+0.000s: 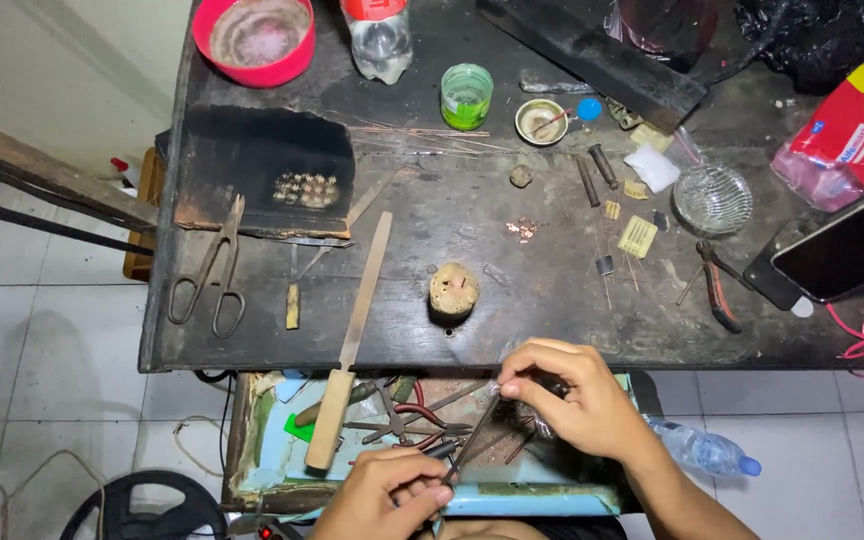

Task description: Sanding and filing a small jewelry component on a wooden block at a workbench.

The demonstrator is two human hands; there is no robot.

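Working over an open drawer below a dark workbench:

- Left hand (382, 495): fingers curled shut around the handle end of a slim metal tool (472, 440), which slants up toward the other hand.
- Right hand (572, 395): thumb and forefinger pinched on a tiny piece at the tool's upper tip; the piece is too small to identify.
- Drawer (262, 470): pale blue tray holding red-handled pliers (412, 415) and loose tools.
- Workbench (542, 290): flat file with wooden handle (352, 345) overhanging the front edge; shears (210, 270) at left; round lump (453, 290) near centre; green cup (466, 96); red bowl (257, 38).
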